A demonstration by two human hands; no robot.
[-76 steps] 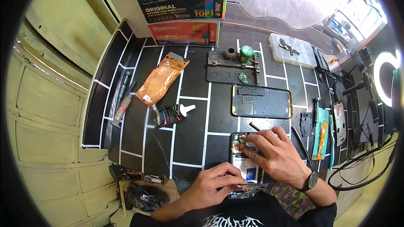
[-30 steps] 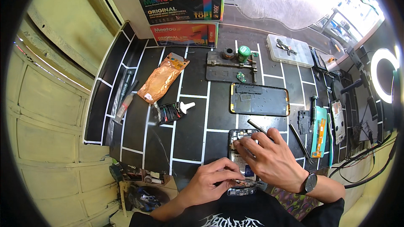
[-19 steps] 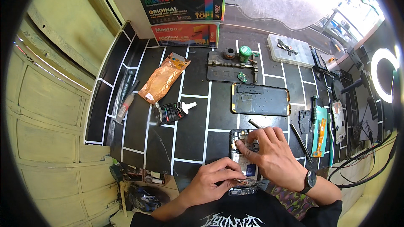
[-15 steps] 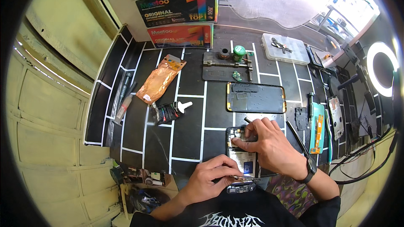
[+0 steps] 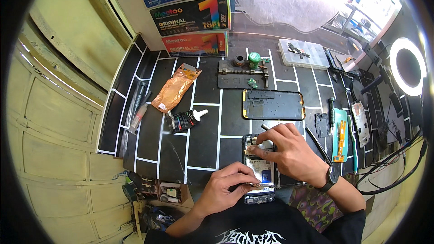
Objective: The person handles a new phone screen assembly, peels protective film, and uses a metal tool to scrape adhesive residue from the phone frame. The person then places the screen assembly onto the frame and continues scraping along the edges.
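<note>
An opened phone (image 5: 259, 168) with its back off lies on the black mat near the table's front edge. My left hand (image 5: 226, 188) pinches a thin metal tool, possibly tweezers (image 5: 251, 185), against the phone's lower part. My right hand (image 5: 289, 150) rests over the phone's upper part, fingertips pressing on its inside, a watch on that wrist. A slim tool's tip (image 5: 265, 127) sticks out above my right fingers. A second phone frame with a gold rim (image 5: 273, 105) lies just beyond.
An orange foil pouch (image 5: 174, 89), a glue tube (image 5: 186, 119), a metal holder (image 5: 242, 73) with a green-topped bottle (image 5: 254, 58), a clear parts box (image 5: 302, 53), screwdriver (image 5: 331, 110), spare parts (image 5: 341, 134) and a ring light (image 5: 408, 66) at right. Printed boxes (image 5: 192, 16) stand at the back.
My right hand has shifted slightly up and left over the phone's top. My left hand stays at the phone's lower edge. The view tilted a little.
</note>
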